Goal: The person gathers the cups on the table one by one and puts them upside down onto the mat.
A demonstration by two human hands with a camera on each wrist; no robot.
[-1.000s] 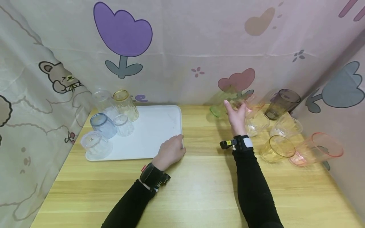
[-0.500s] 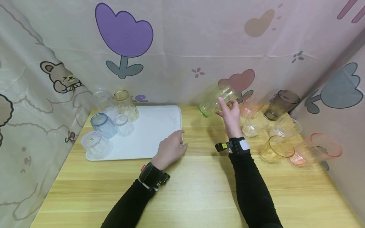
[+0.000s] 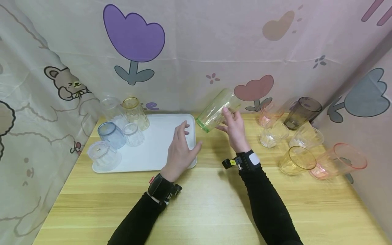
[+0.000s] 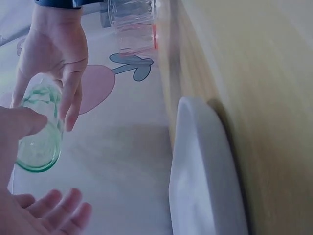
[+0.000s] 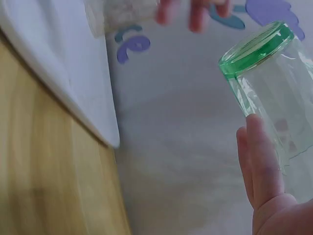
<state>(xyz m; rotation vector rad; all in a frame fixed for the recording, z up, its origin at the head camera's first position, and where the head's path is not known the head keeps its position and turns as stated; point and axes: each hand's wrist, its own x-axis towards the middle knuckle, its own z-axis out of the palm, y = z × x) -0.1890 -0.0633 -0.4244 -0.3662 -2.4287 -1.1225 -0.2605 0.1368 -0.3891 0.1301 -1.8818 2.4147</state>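
Green-tinted plastic, the cup (image 3: 215, 110) hangs tilted in the air just past the white tray's (image 3: 159, 149) right edge, your right hand (image 3: 234, 127) pinching its base end with curled fingers. Your left hand (image 3: 180, 149) rests spread and relaxed on the tray's corner. A light grip on slick ribbing could let it slip to the worktop (image 3: 208, 204).

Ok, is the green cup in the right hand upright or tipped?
Tipped. The right hand holds the green cup aloft on a slant, its green rim pointing down-left toward the white tray.
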